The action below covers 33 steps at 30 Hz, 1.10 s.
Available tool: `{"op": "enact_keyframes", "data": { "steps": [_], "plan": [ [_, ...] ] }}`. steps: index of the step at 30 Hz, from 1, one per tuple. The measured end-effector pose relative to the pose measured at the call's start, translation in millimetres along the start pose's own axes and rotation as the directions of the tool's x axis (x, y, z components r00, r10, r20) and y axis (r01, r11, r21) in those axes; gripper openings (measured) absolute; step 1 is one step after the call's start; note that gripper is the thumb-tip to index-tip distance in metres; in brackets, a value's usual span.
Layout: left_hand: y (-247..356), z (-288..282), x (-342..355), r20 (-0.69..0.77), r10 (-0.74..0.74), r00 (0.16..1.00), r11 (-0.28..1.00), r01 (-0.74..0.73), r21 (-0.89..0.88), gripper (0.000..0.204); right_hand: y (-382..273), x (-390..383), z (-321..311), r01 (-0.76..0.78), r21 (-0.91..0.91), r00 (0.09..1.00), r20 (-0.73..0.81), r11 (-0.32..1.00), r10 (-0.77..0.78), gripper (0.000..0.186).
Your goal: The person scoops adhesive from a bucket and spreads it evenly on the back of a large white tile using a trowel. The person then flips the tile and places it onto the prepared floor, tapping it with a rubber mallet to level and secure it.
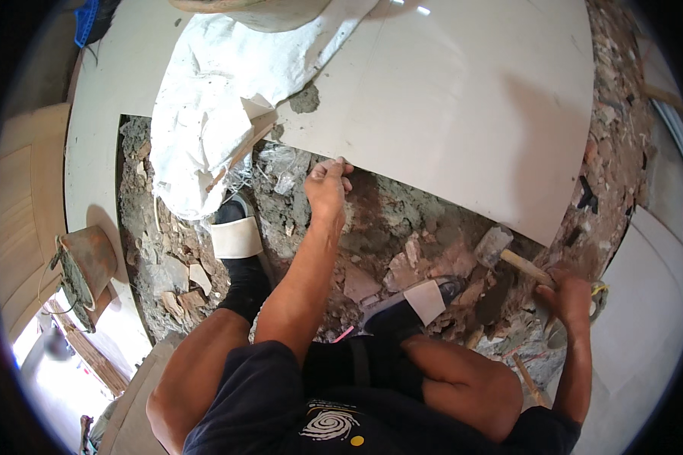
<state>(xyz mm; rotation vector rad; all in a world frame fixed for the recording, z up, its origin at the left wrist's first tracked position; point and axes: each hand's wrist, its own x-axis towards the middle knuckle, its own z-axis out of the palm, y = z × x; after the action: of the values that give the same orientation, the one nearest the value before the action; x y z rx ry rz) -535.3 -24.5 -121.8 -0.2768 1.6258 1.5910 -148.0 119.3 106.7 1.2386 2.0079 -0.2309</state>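
Note:
In my right hand is a mallet, gripped by its wooden handle. Its pale, blocky head hangs over the rubble, close to the near edge of a large cream tile. My left hand is at that same edge, left of the mallet, with its fingers curled in. The fingertips meet the tile's edge, and whether anything is pinched in them is hidden. Grey mortar and broken pieces lie exposed between the tile and my sandalled feet.
A white woven sack lies over the tiles at the upper left, beside a round container. A mortar-stained bucket lies tipped at the left, near a wooden door. Rubble lines the right side, with flat panels beyond.

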Motion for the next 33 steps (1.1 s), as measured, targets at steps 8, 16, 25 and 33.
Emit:
{"op": "enact_keyframes", "data": {
  "steps": [8, 16, 25, 33],
  "plan": [
    [4.4, 0.8, 6.7, -0.071, -0.045, 0.996, 0.998, 0.047, 0.031, 0.019, -13.0, 3.1, -0.2, 0.271, 0.068, 0.917, 0.285, 0.96, -0.279, 0.04],
    [4.0, 3.3, 3.3, -0.085, -0.01, 0.996, 0.998, 0.014, 0.056, 0.019, 2.7, 6.4, 1.2, 0.113, -0.083, 0.973, 0.212, 0.99, -0.094, 0.037],
    [5.4, 9.1, -0.1, -0.111, 0.029, 0.993, 0.997, -0.021, 0.077, 0.022, 26.3, 8.9, -5.1, 0.107, -0.057, 0.993, 0.045, 0.993, -0.105, 0.037],
    [-0.7, 10.8, 1.7, -0.151, 0.063, 0.987, 0.992, -0.045, 0.115, 0.024, 13.5, -25.2, 21.8, 0.18, -0.003, 0.968, 0.177, 0.984, -0.177, 0.038]
  ]
}}
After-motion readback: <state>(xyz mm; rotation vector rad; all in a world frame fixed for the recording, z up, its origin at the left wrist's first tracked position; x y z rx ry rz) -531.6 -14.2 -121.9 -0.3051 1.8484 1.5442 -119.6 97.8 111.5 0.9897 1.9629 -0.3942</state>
